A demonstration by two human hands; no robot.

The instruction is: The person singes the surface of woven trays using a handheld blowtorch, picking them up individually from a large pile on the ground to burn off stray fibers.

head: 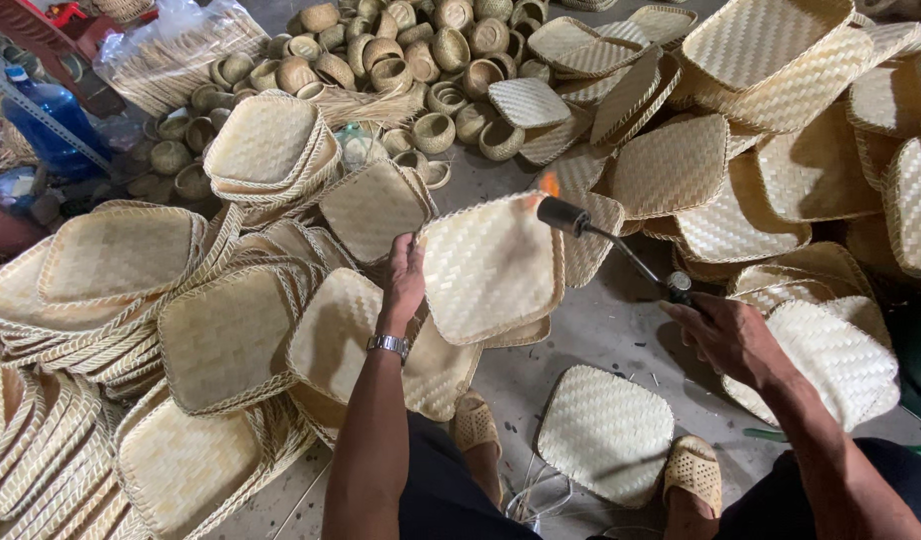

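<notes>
Woven bamboo tray (491, 268) pinched by left hand (405, 282), torch (621, 250) clenched in right hand (731, 335); best swept briskly, flame (549, 184) grazing the rim only.

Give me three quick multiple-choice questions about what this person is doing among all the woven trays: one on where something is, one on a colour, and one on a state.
1. Where is the wristwatch?
A. on the left wrist
B. on the right wrist
C. lying on the floor

2. What colour is the big water bottle at the far left?
A. red
B. blue
C. yellow

3. What state is the torch in?
A. lit, with a flame at its nozzle
B. unlit and set down
C. packed in a box

Answers:
1. A, the metal watch sits just below the left hand, which holds up a woven tray.
2. B, the bottle is plainly blue.
3. A, a small orange flame shows at the nozzle by the tray's top edge, while the right hand grips the torch's handle.
</notes>
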